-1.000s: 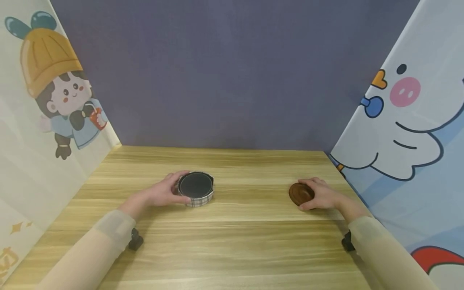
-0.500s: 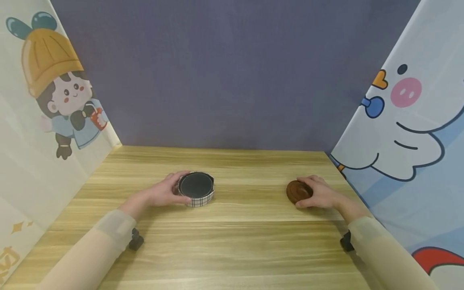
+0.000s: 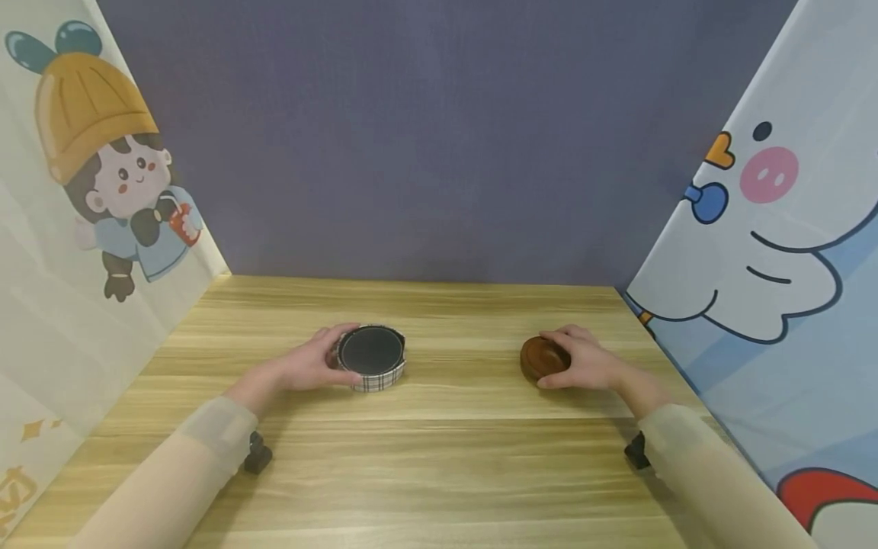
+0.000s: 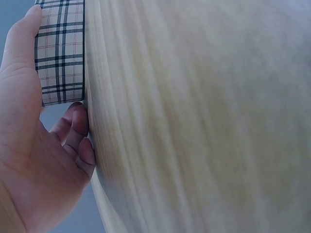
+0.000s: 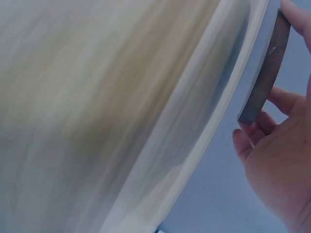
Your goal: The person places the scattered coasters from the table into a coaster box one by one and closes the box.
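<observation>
My left hand (image 3: 309, 364) grips a round, low box (image 3: 372, 352) with a flat black top and a black-and-white plaid side. Its thumb lies along the near side and the fingers reach round the far side. In the left wrist view the plaid side (image 4: 60, 53) stands right at the tabletop. Farther right, my right hand (image 3: 593, 361) pinches a round brown wooden disc (image 3: 540, 358) with ringed grooves on its face, thumb near and fingers far. The right wrist view shows the disc edge-on (image 5: 267, 73), raised a little off the table and slightly tilted.
Both things are at a wood-grain table (image 3: 439, 465), with bare tabletop between them. A dark grey-blue panel (image 3: 439, 145) closes off the back. Cartoon-printed panels stand at the left (image 3: 41, 252) and right (image 3: 809, 282).
My right hand has moved left with the brown disc, toward the plaid box, mostly in the last half second. The left hand and the box have stayed in place.
</observation>
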`<state>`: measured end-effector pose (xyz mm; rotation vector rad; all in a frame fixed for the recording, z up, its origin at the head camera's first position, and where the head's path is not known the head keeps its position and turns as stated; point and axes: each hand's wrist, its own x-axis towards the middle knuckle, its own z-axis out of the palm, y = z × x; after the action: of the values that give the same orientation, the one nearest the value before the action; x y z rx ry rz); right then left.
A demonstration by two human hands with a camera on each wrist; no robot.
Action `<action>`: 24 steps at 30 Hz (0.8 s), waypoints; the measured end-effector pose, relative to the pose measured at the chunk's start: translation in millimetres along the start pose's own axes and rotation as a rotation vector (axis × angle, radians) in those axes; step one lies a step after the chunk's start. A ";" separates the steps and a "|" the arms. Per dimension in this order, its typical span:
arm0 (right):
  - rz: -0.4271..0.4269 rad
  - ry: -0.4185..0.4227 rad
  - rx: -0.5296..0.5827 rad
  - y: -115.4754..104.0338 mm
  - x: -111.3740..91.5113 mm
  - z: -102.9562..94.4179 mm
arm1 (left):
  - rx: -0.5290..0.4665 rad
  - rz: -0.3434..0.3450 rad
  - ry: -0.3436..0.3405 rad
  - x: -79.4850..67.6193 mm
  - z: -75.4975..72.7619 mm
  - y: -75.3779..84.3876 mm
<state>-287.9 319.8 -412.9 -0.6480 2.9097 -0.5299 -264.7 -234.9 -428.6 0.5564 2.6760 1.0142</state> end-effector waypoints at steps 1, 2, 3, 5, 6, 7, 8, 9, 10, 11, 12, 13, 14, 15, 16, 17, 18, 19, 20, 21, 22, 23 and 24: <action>-0.007 -0.001 -0.001 -3.0 1.2 0.1 | -0.003 -0.001 -0.001 0.1 0.0 -0.1; -0.007 -0.003 0.000 -5.9 2.8 0.2 | -0.003 -0.002 -0.001 0.3 -0.1 -0.2; -0.012 -0.004 0.004 -8.8 4.1 0.1 | -0.002 -0.002 -0.002 0.5 -0.1 -0.3; -0.011 -0.009 0.007 -13.1 6.9 0.2 | -0.005 -0.002 -0.004 0.8 0.0 -0.5; -0.010 -0.010 0.012 -15.2 8.4 0.2 | -0.005 -0.002 -0.005 0.9 -0.1 -0.6; -0.014 -0.011 0.016 -17.5 9.8 -0.3 | -0.005 -0.002 -0.006 1.0 -0.1 -0.7; -0.013 -0.013 0.022 -19.4 11.5 -0.5 | -0.005 -0.002 -0.007 1.1 -0.1 -0.7; -0.017 -0.016 0.026 -21.4 13.1 -0.5 | -0.005 -0.001 -0.007 1.1 -0.2 -0.7; -0.015 -0.021 0.031 -23.4 14.9 -0.5 | -0.006 -0.001 -0.007 1.2 -0.2 -0.7; -0.019 -0.024 0.032 -25.5 16.9 -0.3 | -0.007 -0.001 -0.007 1.1 -0.3 -0.6; -0.021 -0.028 0.036 -27.9 18.8 0.0 | -0.007 -0.001 -0.008 1.0 -0.4 -0.4; -0.024 -0.031 0.038 -30.0 20.8 0.6 | -0.008 -0.002 -0.008 1.0 -0.5 -0.3; -0.030 -0.035 0.038 -32.7 22.7 1.2 | -0.007 -0.001 -0.008 0.8 -0.6 -0.1; -0.033 -0.037 0.038 -35.1 24.6 2.2 | -0.006 -0.001 -0.007 0.7 -0.7 0.1; -0.039 -0.038 0.040 -37.8 26.4 3.1 | -0.006 -0.001 -0.007 0.6 -0.7 0.3; -0.043 -0.041 0.042 -40.6 28.1 4.2 | -0.005 0.000 -0.007 0.5 -0.8 0.5; -0.048 -0.042 0.046 -43.5 29.8 5.2 | -0.003 0.000 -0.007 0.4 -0.8 0.6; -0.055 -0.043 0.047 -46.3 31.5 6.2 | 0.000 0.000 -0.006 0.4 -0.8 0.8; -0.060 -0.044 0.047 -49.3 33.1 7.0 | 0.002 0.000 -0.006 0.3 -0.8 0.9; -0.061 -0.046 0.051 -52.0 34.8 8.0 | 0.004 0.000 -0.006 0.3 -0.9 1.0; -0.064 -0.049 0.053 -55.1 36.4 8.6 | 0.005 -0.001 -0.006 0.3 -0.9 1.1; -0.066 -0.053 0.050 -58.1 38.0 9.2 | 0.005 -0.001 -0.005 0.4 -0.9 1.3; -0.069 -0.054 0.046 -61.1 39.6 9.7 | 0.006 -0.001 -0.005 0.5 -0.9 1.4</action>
<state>-298.0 248.0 -401.3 -0.7461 2.8249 -0.5765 -265.1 -234.3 -427.0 0.5582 2.6754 1.0041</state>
